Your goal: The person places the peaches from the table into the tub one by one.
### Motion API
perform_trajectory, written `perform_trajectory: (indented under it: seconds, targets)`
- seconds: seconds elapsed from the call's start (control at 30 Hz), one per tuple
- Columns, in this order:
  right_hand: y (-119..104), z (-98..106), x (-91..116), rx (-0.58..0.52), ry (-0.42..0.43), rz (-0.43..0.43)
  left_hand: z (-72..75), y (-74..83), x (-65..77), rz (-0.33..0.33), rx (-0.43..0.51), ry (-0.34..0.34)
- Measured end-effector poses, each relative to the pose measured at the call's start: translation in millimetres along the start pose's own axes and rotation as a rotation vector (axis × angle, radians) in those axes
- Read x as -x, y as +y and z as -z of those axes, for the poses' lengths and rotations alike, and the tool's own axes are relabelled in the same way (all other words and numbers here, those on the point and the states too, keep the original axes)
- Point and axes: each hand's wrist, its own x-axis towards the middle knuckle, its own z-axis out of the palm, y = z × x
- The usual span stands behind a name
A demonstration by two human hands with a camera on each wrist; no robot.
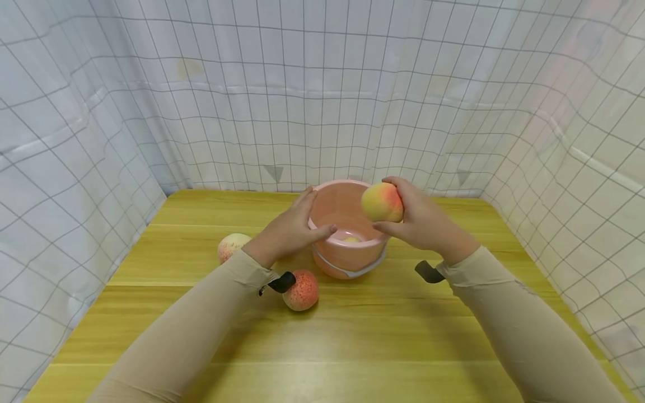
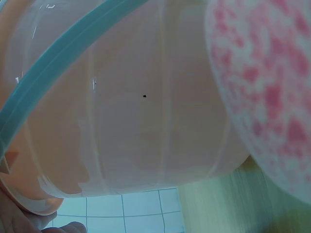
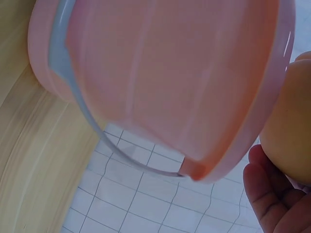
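Note:
A pink bucket (image 1: 347, 260) with a grey-blue handle (image 2: 53, 58) stands upright on the table. My left hand (image 1: 287, 226) grips its rim at the left side, the thumb lying across the near edge. Over the right part of the rim, my right hand (image 1: 423, 221) holds a yellow-and-red peach (image 1: 379, 204) between thumb and fingers. In the right wrist view that peach (image 3: 289, 124) is just beyond the rim. Something yellowish (image 1: 351, 239), partly hidden, lies at the bucket's bottom. A red speckled peach (image 1: 302, 294) rests below my left wrist.
Another pale, pink-speckled peach (image 1: 232, 246) sits on the table left of my left hand, which partly covers it. The wooden table (image 1: 353, 347) is bounded behind and on both sides by white grid-patterned curtains (image 1: 322, 95). Dark wrist straps (image 1: 429, 272) stick out below the sleeves.

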Motion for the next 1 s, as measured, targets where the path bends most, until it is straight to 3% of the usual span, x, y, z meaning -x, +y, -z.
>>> perform_trajectory:
  seconds: [1.0]
  targets:
    - [-13,-20,-14,-0.048,-0.049,0.054,-0.2,-0.4,-0.5,0.001,0.032,0.002]
